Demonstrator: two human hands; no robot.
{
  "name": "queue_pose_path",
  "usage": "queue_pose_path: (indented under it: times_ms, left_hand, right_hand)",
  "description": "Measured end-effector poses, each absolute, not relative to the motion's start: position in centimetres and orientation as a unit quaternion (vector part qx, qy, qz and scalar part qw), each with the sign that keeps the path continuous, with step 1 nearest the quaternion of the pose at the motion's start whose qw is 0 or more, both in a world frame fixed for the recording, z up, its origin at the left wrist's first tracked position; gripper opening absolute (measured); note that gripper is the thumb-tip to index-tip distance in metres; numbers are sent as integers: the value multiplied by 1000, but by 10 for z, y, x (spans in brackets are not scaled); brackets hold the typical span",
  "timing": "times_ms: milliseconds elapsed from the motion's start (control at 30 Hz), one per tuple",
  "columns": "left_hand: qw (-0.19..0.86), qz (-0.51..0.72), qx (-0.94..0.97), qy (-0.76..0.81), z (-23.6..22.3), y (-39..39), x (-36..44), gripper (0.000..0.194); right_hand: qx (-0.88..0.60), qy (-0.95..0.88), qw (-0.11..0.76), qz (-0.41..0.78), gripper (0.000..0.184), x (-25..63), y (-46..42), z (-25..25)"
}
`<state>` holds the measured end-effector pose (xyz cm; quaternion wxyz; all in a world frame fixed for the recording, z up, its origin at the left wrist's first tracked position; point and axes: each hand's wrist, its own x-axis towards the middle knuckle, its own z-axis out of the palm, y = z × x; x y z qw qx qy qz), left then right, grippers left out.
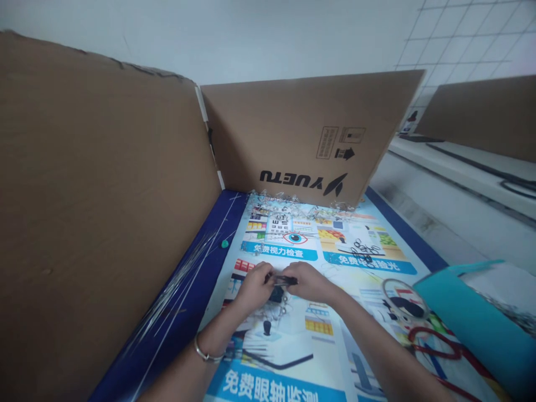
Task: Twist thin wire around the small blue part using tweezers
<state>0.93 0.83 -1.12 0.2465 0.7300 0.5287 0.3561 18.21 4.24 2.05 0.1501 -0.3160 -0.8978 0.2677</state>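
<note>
Both hands meet over the middle of the printed sheet. My left hand (254,287), a silver bangle on its wrist, is closed with fingertips pinched at one end of a small dark, thin piece (286,280). At its other end, the fingers of my right hand (309,282) are also closed. The kind of piece is too small and blurred to tell. Just beneath the hands lie a dark block-like patch and several small shiny bits, partly hidden by the fingers.
Cardboard walls (310,123) stand behind and at left. Thin silvery rods (180,287) and a green lump (225,244) lie at left. Clear wiry pieces (293,204) line the back. Black loops (365,252), a red-handled tool (435,346) and a teal box (473,324) are at right.
</note>
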Motion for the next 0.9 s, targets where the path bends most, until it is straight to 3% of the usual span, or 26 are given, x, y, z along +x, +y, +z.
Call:
queue_pose_path:
  times_ms: [267, 433, 733, 900]
  left_hand:
    - [302, 390, 700, 516, -4, 9, 6, 8]
    - [352, 414, 682, 489, -3, 10, 4, 12]
    - [290, 383, 749, 457, -7, 12, -2, 27]
    - [251, 364, 766, 466, 0, 9, 0, 22]
  right_hand:
    - [-365, -828, 222, 364, 25, 185, 50, 12]
    - [-371, -795, 244, 413, 20, 185, 51, 8]
    - [-360, -823, 243, 367, 14, 184, 52, 7]
    - [-356, -837, 246, 336, 15, 184, 51, 13]
